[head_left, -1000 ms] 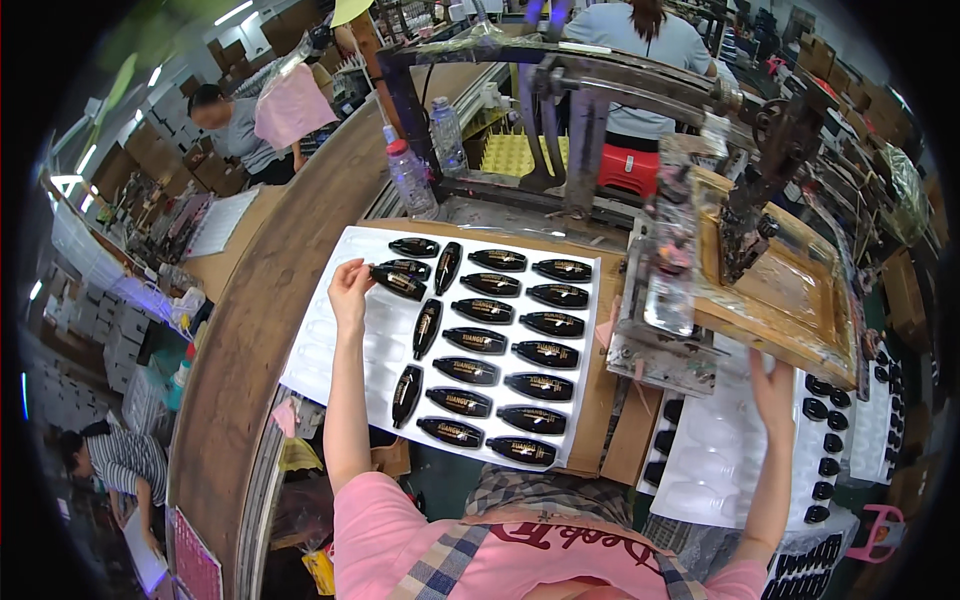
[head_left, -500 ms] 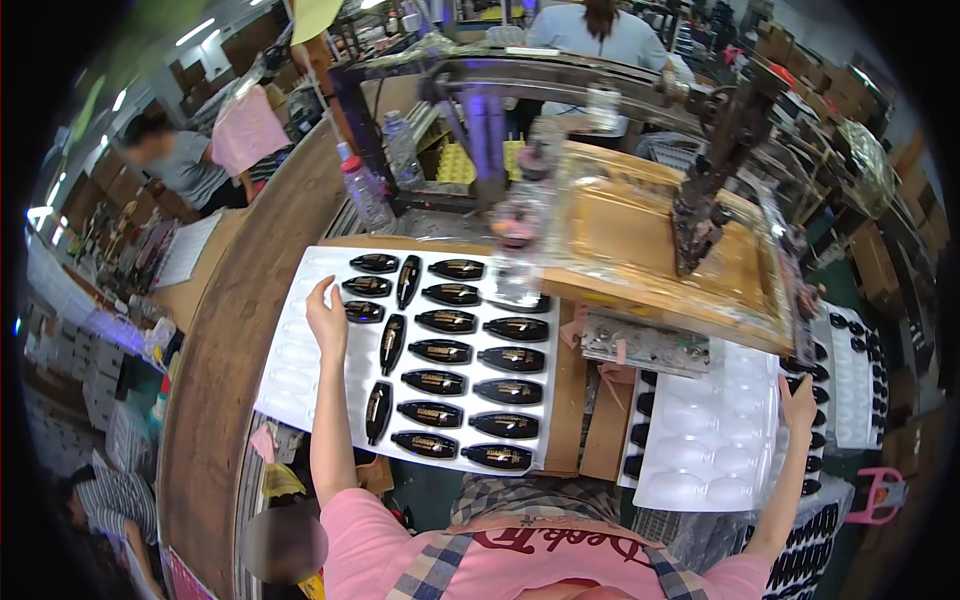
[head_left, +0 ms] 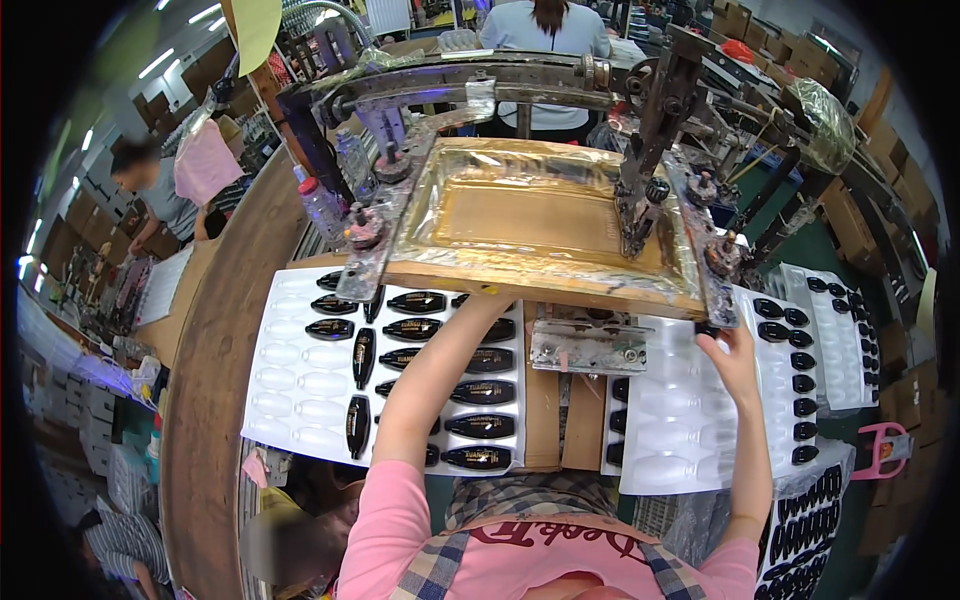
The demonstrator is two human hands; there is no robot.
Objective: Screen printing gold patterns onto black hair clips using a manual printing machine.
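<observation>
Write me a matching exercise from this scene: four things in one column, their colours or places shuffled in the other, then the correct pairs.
Things
1. right hand
2. gold-printed containers
3. bottle cap
4. person's sleeves

Places or colours
A. red
B. pink
C. near the right end of the wooden screen frame
D. glossy black

Pairs: 1-C; 2-D; 3-A; 4-B

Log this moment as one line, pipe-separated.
left hand: hidden by wooden frame | right hand: by frame's near right corner, contact unclear | black bottles: on left white tray
</observation>
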